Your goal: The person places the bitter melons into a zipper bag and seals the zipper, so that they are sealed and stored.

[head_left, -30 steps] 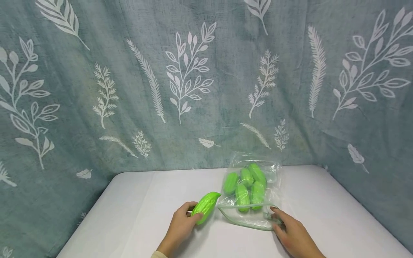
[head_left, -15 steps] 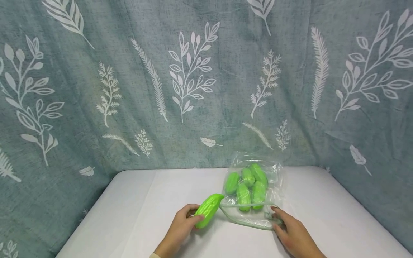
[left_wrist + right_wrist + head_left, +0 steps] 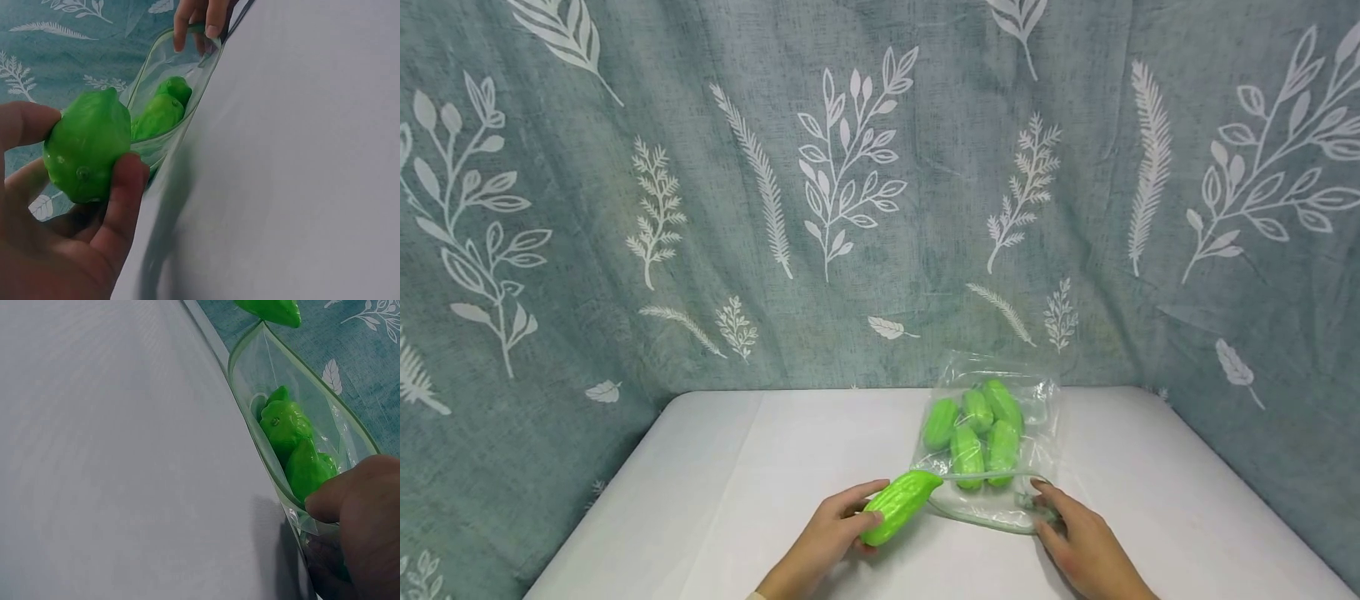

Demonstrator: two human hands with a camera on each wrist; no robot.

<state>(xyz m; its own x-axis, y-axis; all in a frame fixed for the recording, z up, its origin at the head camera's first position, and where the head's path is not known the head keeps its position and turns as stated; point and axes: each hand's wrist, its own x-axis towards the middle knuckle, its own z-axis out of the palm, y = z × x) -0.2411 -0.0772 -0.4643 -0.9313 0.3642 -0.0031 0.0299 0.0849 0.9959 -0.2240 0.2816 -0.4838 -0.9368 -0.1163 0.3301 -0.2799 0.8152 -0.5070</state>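
My left hand (image 3: 825, 533) holds a bright green bitter melon (image 3: 901, 506) between thumb and fingers, its pointed tip overlapping the left corner of a clear zip bag (image 3: 1030, 450) in the head view. Green-rimmed and lying on its side, the bag has its mouth spread toward me. Several bitter melons (image 3: 967, 457) are inside it; two show through the mouth in the left wrist view. At the right end of the mouth my right hand (image 3: 1086, 542) grips the rim, thumb (image 3: 325, 499) at the edge in the right wrist view.
A white table (image 3: 775, 450) bears the bag, whose far end reaches the table's back edge. Behind and at both sides hangs a blue-green curtain (image 3: 880, 208) with white leaf prints.
My left hand has carried the bitter melon right, bringing its tip over the bag's left corner, and tilted it flatter. The right hand stays on the bag's rim.
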